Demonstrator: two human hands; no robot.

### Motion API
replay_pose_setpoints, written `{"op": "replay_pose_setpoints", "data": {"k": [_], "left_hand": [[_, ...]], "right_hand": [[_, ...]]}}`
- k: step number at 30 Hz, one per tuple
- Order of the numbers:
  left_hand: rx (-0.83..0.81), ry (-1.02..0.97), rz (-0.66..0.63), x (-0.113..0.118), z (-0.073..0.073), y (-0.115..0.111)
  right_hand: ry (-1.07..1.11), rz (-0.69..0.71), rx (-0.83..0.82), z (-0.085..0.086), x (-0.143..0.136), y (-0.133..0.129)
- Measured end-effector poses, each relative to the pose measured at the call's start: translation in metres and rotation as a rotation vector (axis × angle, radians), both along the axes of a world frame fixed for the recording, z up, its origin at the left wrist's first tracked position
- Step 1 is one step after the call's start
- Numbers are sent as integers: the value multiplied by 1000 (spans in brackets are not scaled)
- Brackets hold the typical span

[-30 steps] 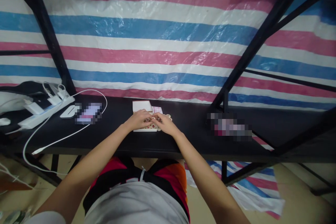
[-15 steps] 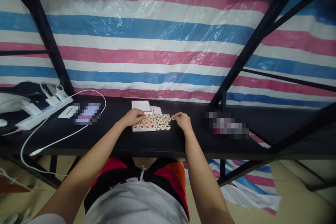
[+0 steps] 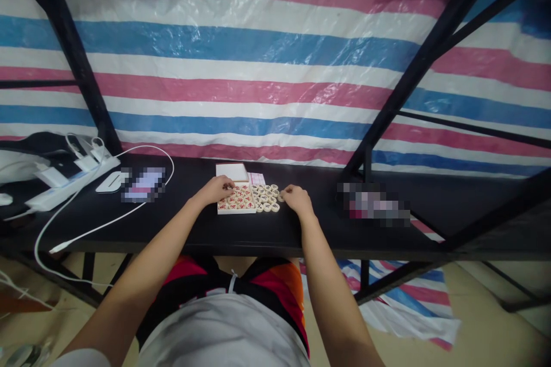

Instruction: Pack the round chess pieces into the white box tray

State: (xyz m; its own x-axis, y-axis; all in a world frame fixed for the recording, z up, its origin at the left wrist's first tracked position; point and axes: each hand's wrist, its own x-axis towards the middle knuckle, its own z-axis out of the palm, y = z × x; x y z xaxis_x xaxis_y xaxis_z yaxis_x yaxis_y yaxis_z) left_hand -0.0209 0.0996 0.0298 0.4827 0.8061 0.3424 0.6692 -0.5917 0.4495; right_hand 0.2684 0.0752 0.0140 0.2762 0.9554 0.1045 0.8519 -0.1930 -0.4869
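A white box (image 3: 236, 211) holds rows of round Chinese chess pieces with red characters. Over its far left corner, my left hand (image 3: 217, 189) has its fingers curled down to the pieces; what is between the fingertips is hidden. Beside the box on the right, several pieces with dark characters (image 3: 267, 199) lie in rows on the black tabletop. My right hand (image 3: 298, 200) is closed, with thumb and fingertips on a single Chinese chess piece (image 3: 281, 197) at the right edge of those rows.
Behind the box lie an open lid (image 3: 232, 172) and a printed paper (image 3: 257, 179). To the left are a blurred phone (image 3: 144, 184), a white cable (image 3: 101, 228) and a power strip (image 3: 71, 186). A blurred object (image 3: 373, 205) sits right. Black frame posts (image 3: 398, 92) slant up before striped sheeting.
My right hand has shifted slightly left, bringing its piece closer to the dark-character rows. My left hand has drawn back a little to the left, baring more red-character pieces.
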Motion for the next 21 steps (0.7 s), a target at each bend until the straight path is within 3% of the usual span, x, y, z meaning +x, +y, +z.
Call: {"op": "replay_pose_setpoints", "data": {"k": [7,13,15,18,21], "left_hand": [[6,-88,-6,1,3,-4],[62,-159,-66,6,7,-10],[57,-180,-80,7,8,-12],[45,-202,-78,9,9,-14],[28,-230,-102,12,10,-17]], "right_hand": [[15,64,-2,1,-5,-3],[39,80,130,3,-7,-5],[71,179,233,6,-14,-8],[93,433,396,11,-31,-13],[74,654,452,13,-48,-19]]}}
